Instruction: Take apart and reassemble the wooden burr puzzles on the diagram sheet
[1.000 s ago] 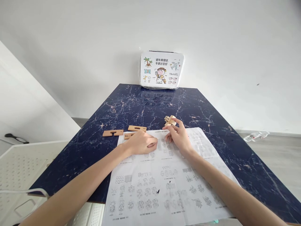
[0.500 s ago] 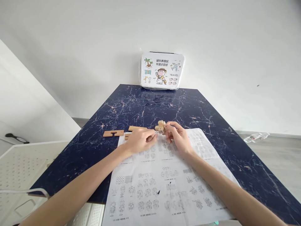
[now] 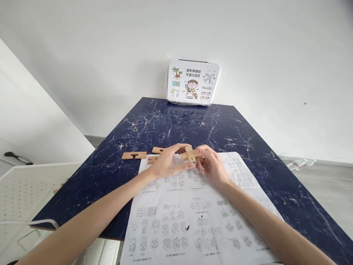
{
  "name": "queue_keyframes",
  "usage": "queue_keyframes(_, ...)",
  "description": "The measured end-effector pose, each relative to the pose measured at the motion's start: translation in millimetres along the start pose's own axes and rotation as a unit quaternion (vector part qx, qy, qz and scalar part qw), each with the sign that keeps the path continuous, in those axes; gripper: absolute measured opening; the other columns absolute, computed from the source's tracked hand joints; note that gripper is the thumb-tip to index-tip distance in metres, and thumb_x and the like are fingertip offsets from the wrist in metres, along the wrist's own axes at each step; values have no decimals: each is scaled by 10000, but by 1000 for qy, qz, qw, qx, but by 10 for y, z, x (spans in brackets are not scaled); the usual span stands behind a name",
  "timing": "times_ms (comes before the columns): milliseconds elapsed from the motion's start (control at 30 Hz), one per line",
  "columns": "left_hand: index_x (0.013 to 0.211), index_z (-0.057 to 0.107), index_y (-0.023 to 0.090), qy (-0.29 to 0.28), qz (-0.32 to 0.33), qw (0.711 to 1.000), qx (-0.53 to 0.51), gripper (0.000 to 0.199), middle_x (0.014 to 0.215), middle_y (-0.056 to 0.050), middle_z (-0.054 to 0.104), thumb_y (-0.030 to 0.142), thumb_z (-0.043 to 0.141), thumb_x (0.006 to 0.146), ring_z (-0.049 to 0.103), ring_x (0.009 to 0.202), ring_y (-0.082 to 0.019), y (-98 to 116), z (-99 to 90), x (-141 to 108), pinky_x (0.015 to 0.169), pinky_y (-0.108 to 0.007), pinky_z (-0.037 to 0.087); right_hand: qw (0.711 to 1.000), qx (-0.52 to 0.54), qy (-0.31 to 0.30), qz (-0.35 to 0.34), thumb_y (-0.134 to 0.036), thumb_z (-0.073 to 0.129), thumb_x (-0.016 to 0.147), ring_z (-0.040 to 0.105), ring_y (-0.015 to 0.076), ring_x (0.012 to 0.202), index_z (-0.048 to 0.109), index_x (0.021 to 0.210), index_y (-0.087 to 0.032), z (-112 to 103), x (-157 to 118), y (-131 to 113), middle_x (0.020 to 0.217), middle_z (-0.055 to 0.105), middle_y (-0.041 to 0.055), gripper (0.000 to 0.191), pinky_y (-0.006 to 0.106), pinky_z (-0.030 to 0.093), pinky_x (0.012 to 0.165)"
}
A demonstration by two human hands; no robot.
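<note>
Crossed wooden puzzle pieces (image 3: 190, 154) are held just above the far edge of the printed sheet (image 3: 165, 198). My left hand (image 3: 169, 160) has its thumb below and fingers above, closed on them from the left. From the right, my right hand (image 3: 211, 162) pinches the same pieces, its fingertips partly hidden. Left of my hands lies a flat notched wooden piece (image 3: 134, 155) with a slot. Another wooden piece (image 3: 157, 150) lies behind my left hand, and a third piece (image 3: 152, 159) rests at the sheet's edge, both partly covered by that hand.
The dark blue marbled table (image 3: 124, 136) extends to the wall. At its far end stands a white cartoon-printed case (image 3: 193, 82) in clear plastic. A white perforated surface (image 3: 27, 191) with a white cable (image 3: 41, 222) is at the left. Clear plastic packaging (image 3: 300, 163) lies beyond the right edge.
My left hand has moved right and closed around the wooden puzzle pieces. They have been turned and now show a cross shape. My right hand still grips them.
</note>
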State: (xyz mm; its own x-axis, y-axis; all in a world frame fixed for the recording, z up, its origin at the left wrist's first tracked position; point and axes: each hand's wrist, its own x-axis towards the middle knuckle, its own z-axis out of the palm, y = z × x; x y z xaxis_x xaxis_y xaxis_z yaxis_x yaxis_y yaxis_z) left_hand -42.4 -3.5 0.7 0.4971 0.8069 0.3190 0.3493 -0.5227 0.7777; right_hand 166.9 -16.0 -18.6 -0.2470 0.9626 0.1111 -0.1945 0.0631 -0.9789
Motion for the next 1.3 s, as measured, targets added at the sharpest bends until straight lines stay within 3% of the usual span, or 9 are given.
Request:
queue_keyframes(267, 1297, 628, 230, 74, -8, 997, -10, 543, 1174, -68, 740, 387, 840, 822, 715, 1022, -241, 51, 8, -4, 872, -376, 578, 998, -48, 18, -26, -563, 670, 966, 494, 127, 522, 575, 1157, -268, 59, -16, 2, 706, 549, -51, 365, 275, 383, 485)
queue_keyframes(367, 1318, 617, 247, 119, 20, 993, 4, 592, 1213, -69, 735, 371, 866, 795, 704, 1092, -261, 40, 32, -1, 920, -395, 575, 997, -71, 3, -7, -623, 621, 984, 489, 127, 510, 568, 1064, -248, 41, -9, 22, 667, 541, -52, 387, 277, 380, 495)
queue_keyframes(500, 1369, 599, 272, 148, 66, 987, 21, 619, 1311, -80, 702, 360, 871, 819, 678, 1178, -270, 32, 36, 5, 981, -412, 563, 990, -110, -84, 19, -682, 515, 1020, 495, 138, 531, 599, 876, -223, 6, -14, 37, 624, 555, -22, 489, 289, 406, 535)
queue_keyframes(633, 1463, 544, 309, 98, 68, 993, -8, 666, 1446, -91, 635, 319, 835, 865, 637, 1278, -276, 15, 16, -13, 1073, -456, 533, 984, -152, -93, -7, -656, 528, 1031, 504, 144, 551, 610, 831, -221, 15, -31, 23, 628, 572, -11, 487, 295, 405, 555)
queue_keyframes(767, 1568, 446, 331, 24, -9, 993, -114, 732, 1560, -126, 565, 400, 786, 924, 604, 1377, -318, -31, 1, -24, 1104, -507, 532, 974, -219, -49, -35, -670, 506, 1033, 463, 144, 536, 553, 749, -230, 45, -51, -16, 593, 536, -16, 525, 299, 378, 539)
queue_keyframes(867, 1500, 538, 269, 10, -48, 985, -167, 552, 1451, -144, 661, 444, 692, 1000, 651, 1331, -309, -50, -10, 0, 1075, -497, 557, 963, -264, -22, -45, -662, 512, 1030, 428, 140, 534, 526, 709, -230, 68, -65, -31, 582, 513, -18, 539, 301, 344, 532)
queue_keyframes(1000, 1323, 677, 233, -16, -49, 979, -195, 384, 1341, -120, 734, 443, 693, 1002, 699, 1258, -281, -36, -31, 38, 1064, -465, 571, 948, -307, 6, -80, -611, 519, 1040, 413, 143, 556, 498, 707, -229, 90, -72, -7, 602, 481, -21, 507, 305, 322, 549)
queue_keyframes(1167, 1375, 658, 230, -2, -65, 970, -234, 476, 1372, -120, 722, 398, 773, 945, 690, 1281, -286, -16, -47, 35, 1080, -457, 565, 920, -358, 50, -149, -520, 544, 1049, 403, 147, 595, 445, 703, -230, 96, -72, 29, 639, 463, -18, 462, 306, 325, 580)
queue_keyframes(1300, 1413, 634, 233, 1, -67, 963, -261, 539, 1425, -129, 692, 361, 803, 918, 667, 1322, -293, -9, -61, 20, 1079, -450, 570, 938, -325, -7, -121, -526, 496, 1073, 401, 144, 587, 473, 756, -232, 84, -91, -10, 650, 474, -21, 433, 305, 312, 567)
